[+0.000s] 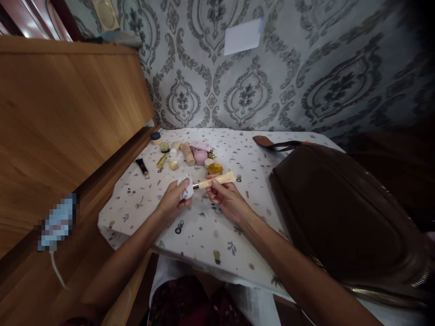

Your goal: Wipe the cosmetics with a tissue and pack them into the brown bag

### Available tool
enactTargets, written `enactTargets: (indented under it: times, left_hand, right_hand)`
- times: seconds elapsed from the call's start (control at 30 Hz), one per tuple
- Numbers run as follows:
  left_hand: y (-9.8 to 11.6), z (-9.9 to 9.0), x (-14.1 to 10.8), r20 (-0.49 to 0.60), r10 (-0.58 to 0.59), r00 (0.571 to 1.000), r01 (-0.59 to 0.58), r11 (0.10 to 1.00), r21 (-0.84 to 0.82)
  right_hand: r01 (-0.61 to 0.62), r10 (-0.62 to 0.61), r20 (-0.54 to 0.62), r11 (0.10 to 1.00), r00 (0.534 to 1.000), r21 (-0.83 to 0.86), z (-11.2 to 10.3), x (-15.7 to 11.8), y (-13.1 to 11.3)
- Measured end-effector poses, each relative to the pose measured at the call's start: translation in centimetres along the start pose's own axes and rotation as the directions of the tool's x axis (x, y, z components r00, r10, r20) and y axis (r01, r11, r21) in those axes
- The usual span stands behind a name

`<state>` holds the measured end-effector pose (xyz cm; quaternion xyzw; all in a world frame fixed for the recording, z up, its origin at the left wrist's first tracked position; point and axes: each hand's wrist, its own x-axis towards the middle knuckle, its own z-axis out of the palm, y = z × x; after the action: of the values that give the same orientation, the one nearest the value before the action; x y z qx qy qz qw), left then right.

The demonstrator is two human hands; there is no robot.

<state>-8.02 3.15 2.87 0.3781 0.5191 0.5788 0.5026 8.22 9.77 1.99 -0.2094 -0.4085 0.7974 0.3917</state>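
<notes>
My right hand [224,197] pinches a slim cream-coloured cosmetic tube [217,179] that lies almost level, its silver neck pointing left. In my left hand [175,197] is a crumpled white wipe [186,186], held close against the tube's silver end. Whether the wipe touches the tip I cannot tell. Just behind the tube stands a jar with an amber lid [215,169]. Farther back are a pink round container [200,157], a beige tube [188,154] and a small yellow bottle [162,160].
A large dark brown bag [340,203] fills the right side of the table. A black tube [142,168] lies at the left, near a wooden cabinet [74,104]. The patterned tablecloth [204,244] covers the table, and wallpaper rises behind it.
</notes>
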Motion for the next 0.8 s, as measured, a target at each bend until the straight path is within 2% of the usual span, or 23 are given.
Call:
enactTargets:
  times: [0.07, 0.17, 0.3, 0.37, 0.43, 0.5, 0.57, 0.63, 0.7, 0.73, 0.8]
  left_hand:
    - [0.5, -0.4, -0.1, 0.077, -0.073, 0.994, 0.072, 0.997, 0.017]
    - [1.4, -1.0, -0.6, 0.195, -0.191, 0.962, 0.174, 0.979, 0.104]
    - [2.0, -1.6, -1.2, 0.389, -0.229, 0.892, 0.155, 0.965, 0.212]
    - [2.0, -1.6, -1.3, 0.444, -0.221, 0.868, 0.133, 0.966, 0.221]
    - [1.8, -1.5, -1.4, 0.420, -0.174, 0.891, 0.080, 0.970, 0.231]
    - [1.7, -1.3, -1.5, 0.348, -0.063, 0.936, -0.048, 0.952, 0.302]
    - [1.7, -1.1, -1.6, 0.288, 0.094, 0.953, -0.222, 0.864, 0.452]
    - [1.8, -0.8, -1.8, 0.272, 0.217, 0.937, -0.342, 0.724, 0.599]
    - [1.9, -0.6, -1.8, 0.269, 0.260, 0.927, -0.375, 0.649, 0.662]
    - [2.0, -0.5, -1.7, 0.269, 0.260, 0.927, -0.374, 0.653, 0.658]
    - [2.0, -0.4, -1.6, 0.255, 0.242, 0.936, -0.349, 0.717, 0.604]
  right_hand:
    - [-0.017, 0.018, 0.024, 1.000, 1.000, -0.016, -0.1, 0.0, -0.2]
    - [-0.027, 0.032, 0.077, 0.997, 0.997, -0.067, -0.4, 0.1, -0.4]
    - [-0.033, 0.059, 0.173, 0.988, 0.983, -0.152, -0.6, -0.1, -0.6]
    - [-0.041, 0.080, 0.207, 0.982, 0.975, -0.183, -0.6, -0.2, -0.6]
    - [-0.041, 0.080, 0.200, 0.980, 0.977, -0.194, -0.5, -0.2, -0.5]
    - [-0.014, 0.040, 0.148, 0.984, 0.988, -0.177, -0.4, 0.0, -0.4]
    - [0.029, -0.018, 0.067, 0.987, 0.998, -0.157, -0.4, 0.2, -0.3]
    - [0.066, -0.071, -0.027, 0.987, 0.997, -0.148, -0.3, 0.5, -0.3]
    - [0.083, -0.097, -0.098, 0.986, 0.990, -0.146, -0.1, 0.7, -0.3]
    - [0.086, -0.103, -0.118, 0.986, 0.988, -0.142, -0.1, 0.7, -0.3]
    - [0.086, -0.103, -0.124, 0.988, 0.987, -0.131, 0.1, 0.4, -0.6]
